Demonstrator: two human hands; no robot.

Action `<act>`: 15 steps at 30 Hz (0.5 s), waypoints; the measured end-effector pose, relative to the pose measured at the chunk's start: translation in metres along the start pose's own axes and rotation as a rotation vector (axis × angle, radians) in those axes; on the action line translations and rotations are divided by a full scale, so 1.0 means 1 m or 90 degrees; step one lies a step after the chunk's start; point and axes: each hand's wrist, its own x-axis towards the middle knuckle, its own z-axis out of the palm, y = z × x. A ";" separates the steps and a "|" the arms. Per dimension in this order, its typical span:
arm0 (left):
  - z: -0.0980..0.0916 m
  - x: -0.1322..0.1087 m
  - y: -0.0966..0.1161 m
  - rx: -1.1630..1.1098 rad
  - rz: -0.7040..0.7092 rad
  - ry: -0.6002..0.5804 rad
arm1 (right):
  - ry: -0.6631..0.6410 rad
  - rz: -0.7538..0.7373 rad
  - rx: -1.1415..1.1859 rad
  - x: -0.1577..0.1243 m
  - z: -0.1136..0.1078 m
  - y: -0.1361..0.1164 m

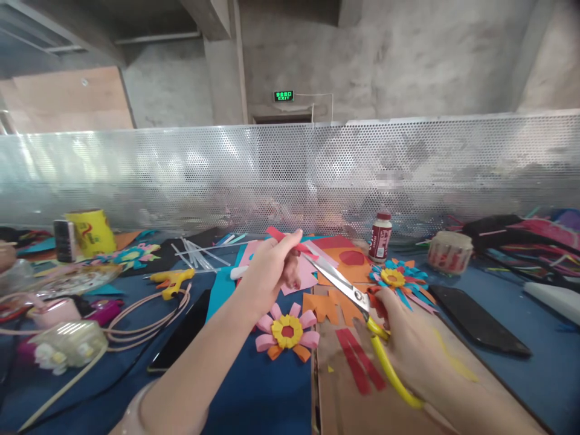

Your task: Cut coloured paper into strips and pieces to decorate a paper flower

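Observation:
Between the thumb and fingers of my left hand [280,266] is a red felt strip [277,234], raised over the table. My right hand [395,323] grips scissors [338,279] with yellow handles, their blades pointing left and touching or very near the strip by my left fingers. Below my left hand lies a felt flower [287,332] with pink and orange loops around a yellow middle. Two red strips [360,361] rest on the brown board left of my right wrist. Orange felt pieces [333,305] lie under the blades, partly hidden.
A blue felt flower [393,278], a bottle [381,237] and a black phone [479,320] stand or lie at the right. Leftward are a yellow glue gun [171,281], glue sticks [196,254], coiled cable [147,314] and a dark flat device [181,338]. A perforated metal screen [181,175] closes the back.

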 end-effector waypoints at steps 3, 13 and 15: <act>-0.004 0.007 -0.004 0.028 0.097 0.043 | -0.028 0.042 0.145 0.000 -0.004 -0.006; 0.012 -0.003 -0.015 0.100 0.189 0.119 | -0.107 0.072 0.418 -0.002 -0.010 -0.024; 0.017 -0.007 -0.016 0.093 0.174 0.115 | -0.107 0.057 0.408 -0.008 -0.018 -0.016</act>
